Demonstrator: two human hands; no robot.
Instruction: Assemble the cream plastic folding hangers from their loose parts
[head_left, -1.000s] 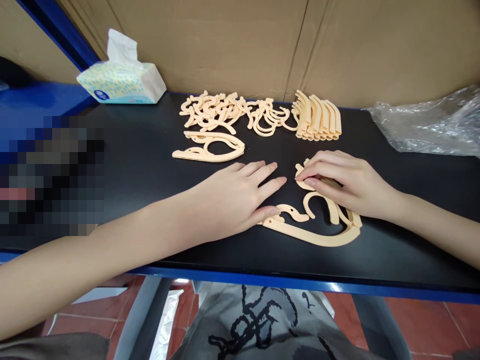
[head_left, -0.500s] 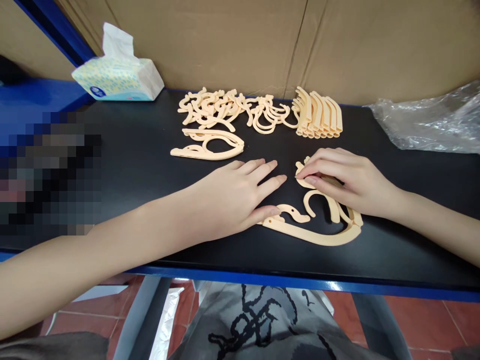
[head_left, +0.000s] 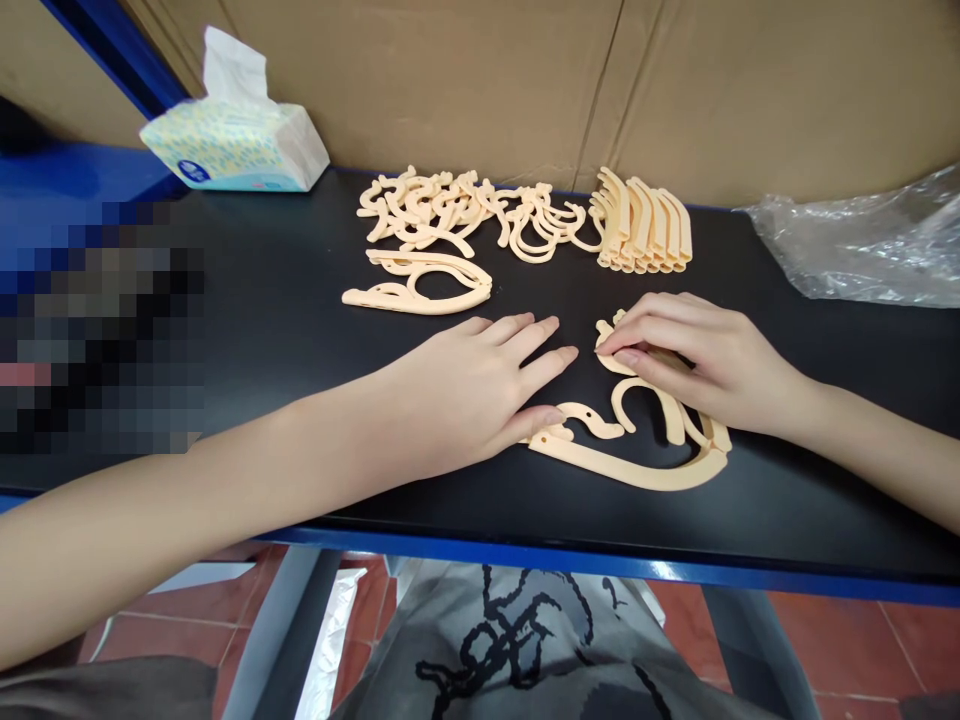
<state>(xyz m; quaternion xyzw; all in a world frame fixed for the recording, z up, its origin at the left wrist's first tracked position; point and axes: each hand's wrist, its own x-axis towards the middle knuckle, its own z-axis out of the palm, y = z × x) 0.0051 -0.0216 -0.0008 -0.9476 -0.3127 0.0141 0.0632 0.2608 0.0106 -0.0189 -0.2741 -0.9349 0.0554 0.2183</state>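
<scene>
Cream plastic parts of a folding clothes hanger lie on the black tabletop in front of me. My left hand (head_left: 487, 390) rests palm down with its fingers spread, its thumb touching the end of a long curved hanger arm (head_left: 622, 468). A small hooked piece (head_left: 596, 421) lies beside that thumb. My right hand (head_left: 690, 350) is bent over another hanger arm (head_left: 616, 362), thumb and fingertips closed on it; the palm hides much of this part. Between the hands lies a curved hook (head_left: 624, 405). Behind my left hand sits a folded hanger (head_left: 450, 304).
At the back lie a tangled pile of hanger hooks and small parts (head_left: 427, 205) and a neat stack of hanger arms (head_left: 652, 230). A tissue pack (head_left: 232, 150) stands back left. Clear plastic wrap (head_left: 862, 240) lies back right, against a cardboard wall (head_left: 450, 80).
The view has shifted very slightly. Both hands and the hanger parts keep the same places relative to one another.
</scene>
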